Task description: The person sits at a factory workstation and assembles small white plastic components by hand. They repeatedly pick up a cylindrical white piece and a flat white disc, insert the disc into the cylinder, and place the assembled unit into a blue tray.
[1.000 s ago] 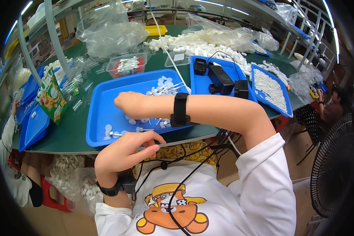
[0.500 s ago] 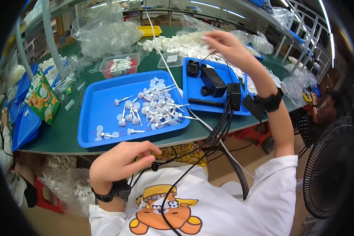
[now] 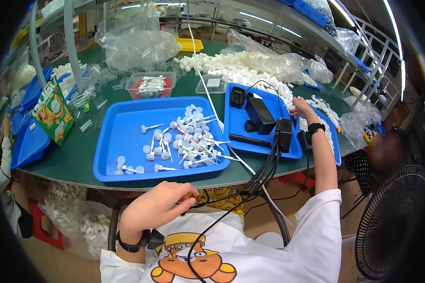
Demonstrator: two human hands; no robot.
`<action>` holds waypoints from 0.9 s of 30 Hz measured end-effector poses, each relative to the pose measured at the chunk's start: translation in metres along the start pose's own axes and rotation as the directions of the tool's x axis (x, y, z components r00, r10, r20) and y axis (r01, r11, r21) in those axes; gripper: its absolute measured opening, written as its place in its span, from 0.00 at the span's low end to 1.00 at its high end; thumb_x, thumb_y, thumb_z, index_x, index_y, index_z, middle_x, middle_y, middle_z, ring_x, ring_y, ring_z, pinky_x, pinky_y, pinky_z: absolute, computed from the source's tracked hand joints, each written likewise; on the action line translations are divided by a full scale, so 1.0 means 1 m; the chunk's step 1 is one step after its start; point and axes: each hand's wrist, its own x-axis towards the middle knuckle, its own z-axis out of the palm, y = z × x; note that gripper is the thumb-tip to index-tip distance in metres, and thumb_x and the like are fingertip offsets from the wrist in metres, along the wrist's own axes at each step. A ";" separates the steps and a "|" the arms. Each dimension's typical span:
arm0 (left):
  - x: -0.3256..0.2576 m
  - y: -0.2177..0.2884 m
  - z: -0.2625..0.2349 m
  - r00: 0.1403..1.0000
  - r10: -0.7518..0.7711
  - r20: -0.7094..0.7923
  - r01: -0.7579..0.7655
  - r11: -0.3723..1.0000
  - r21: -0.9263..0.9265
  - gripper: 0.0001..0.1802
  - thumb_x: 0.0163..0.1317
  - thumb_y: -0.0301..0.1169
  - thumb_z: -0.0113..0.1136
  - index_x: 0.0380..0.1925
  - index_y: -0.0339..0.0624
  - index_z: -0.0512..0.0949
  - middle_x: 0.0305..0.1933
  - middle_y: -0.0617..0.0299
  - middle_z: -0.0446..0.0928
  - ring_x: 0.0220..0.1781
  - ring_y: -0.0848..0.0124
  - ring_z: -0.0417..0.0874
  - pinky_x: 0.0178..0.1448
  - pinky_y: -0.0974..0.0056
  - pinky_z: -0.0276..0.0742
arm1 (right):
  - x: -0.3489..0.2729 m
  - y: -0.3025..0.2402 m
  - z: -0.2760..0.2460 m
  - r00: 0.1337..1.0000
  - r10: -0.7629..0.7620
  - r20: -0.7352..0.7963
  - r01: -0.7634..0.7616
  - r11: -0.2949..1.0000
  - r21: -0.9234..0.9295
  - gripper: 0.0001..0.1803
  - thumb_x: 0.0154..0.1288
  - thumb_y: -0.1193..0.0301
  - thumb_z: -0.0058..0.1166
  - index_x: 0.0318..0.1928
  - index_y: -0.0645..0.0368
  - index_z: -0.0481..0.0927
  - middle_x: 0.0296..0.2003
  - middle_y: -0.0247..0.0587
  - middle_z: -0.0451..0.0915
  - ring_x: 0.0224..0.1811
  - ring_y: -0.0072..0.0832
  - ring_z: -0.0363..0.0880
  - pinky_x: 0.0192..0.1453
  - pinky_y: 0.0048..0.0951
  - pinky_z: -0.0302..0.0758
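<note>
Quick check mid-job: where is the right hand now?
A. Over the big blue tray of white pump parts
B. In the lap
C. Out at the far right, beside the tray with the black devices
C: the right hand reaches past the right edge of the smaller blue tray holding black devices.

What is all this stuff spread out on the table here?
Large tray: one, blue, table centre.
Small pump parts: many, white, loose in the large tray.
Second tray: one, blue, right of the first.
Black devices: several, in the second tray, cables trailing off the table edge.
Clear box: one, red-and-white contents, behind the large tray.
White pieces: a heap, far side.
Snack bag: one, green and orange, left.
Fan: one, black, lower right.
Table: one, green.
Left hand: below the table edge.
Right hand: by the right-hand parts.
</note>
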 end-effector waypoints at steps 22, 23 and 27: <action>0.007 0.013 0.014 0.983 -0.013 -0.185 -0.072 0.893 -0.443 0.09 0.60 0.27 0.55 0.38 0.35 0.73 0.25 0.63 0.75 0.28 0.78 0.75 0.35 0.72 0.71 | -0.180 -0.101 0.032 0.597 -0.801 0.048 0.790 0.597 0.137 0.14 0.70 0.65 0.41 0.47 0.65 0.66 0.52 0.46 0.71 0.49 0.27 0.73 0.54 0.27 0.71; 0.008 0.016 0.014 0.970 0.006 -0.241 -0.110 0.901 -0.419 0.09 0.59 0.27 0.55 0.38 0.34 0.73 0.25 0.63 0.75 0.28 0.78 0.75 0.36 0.72 0.71 | -0.215 -0.107 0.043 0.546 -0.834 0.077 0.818 0.550 0.168 0.14 0.70 0.67 0.40 0.47 0.65 0.66 0.53 0.47 0.70 0.51 0.27 0.72 0.55 0.27 0.70; 0.007 0.020 0.016 0.926 -0.049 -0.374 -0.219 0.738 -0.638 0.10 0.63 0.25 0.50 0.44 0.34 0.71 0.34 0.61 0.74 0.33 0.78 0.74 0.40 0.73 0.70 | -0.322 -0.105 0.083 0.293 -0.926 0.236 0.830 0.369 0.418 0.13 0.68 0.71 0.41 0.50 0.65 0.64 0.55 0.53 0.69 0.56 0.33 0.68 0.59 0.33 0.65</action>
